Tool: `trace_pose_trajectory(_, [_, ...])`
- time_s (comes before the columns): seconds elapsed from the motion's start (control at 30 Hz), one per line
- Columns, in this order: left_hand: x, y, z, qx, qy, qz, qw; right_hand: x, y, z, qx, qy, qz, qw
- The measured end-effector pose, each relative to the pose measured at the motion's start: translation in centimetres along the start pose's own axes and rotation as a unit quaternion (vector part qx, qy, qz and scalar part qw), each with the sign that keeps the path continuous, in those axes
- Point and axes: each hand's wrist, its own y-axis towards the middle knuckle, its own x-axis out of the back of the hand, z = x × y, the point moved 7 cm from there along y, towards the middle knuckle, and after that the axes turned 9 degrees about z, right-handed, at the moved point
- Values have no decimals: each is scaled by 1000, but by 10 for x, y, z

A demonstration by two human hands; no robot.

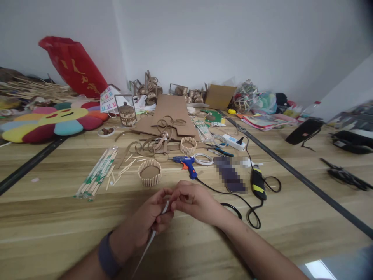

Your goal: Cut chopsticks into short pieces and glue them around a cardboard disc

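Note:
A narrow white strip [151,238], perhaps tape or paper, runs through my left hand [148,214] and hangs toward the bottom of the view. The fingers of that hand are closed around it. My right hand [196,202] is in a pinch at the strip's upper end, its fingertips meeting the left ones. Just beyond my hands stands a round ring of short wooden sticks with a brown base [150,173]. A second stick ring [188,145] is farther back. Between them and my right hand lies a blue glue gun [186,163] with an orange trigger.
Bagged wooden sticks [96,173] and loose sticks lie to the left. Brown strips [151,146] and cardboard [171,112] fill the middle. Rolls of white tape [203,159], pliers [223,151], a power strip [234,142], and a black-yellow tool [258,182] with a trailing cord are rightward.

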Motion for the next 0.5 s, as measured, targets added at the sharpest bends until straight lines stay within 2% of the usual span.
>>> trace_pose_trajectory(0.13, [-3,3,4,19,22,-1,1000,-5,-2,7,-8,-37,7,999])
trace_pose_trajectory(0.27, [-7,0,6,38,61,-17,997,-13,-3,22,69,-88,27,993])
trace_pose_trajectory(0.4, [-12,-6,2,54,104,-9,993,-4,-8,23,90,-141,17,986])
trace_pose_trajectory(0.5, [-12,-9,3,67,96,-3,993,6,-14,19,96,-141,8,985])
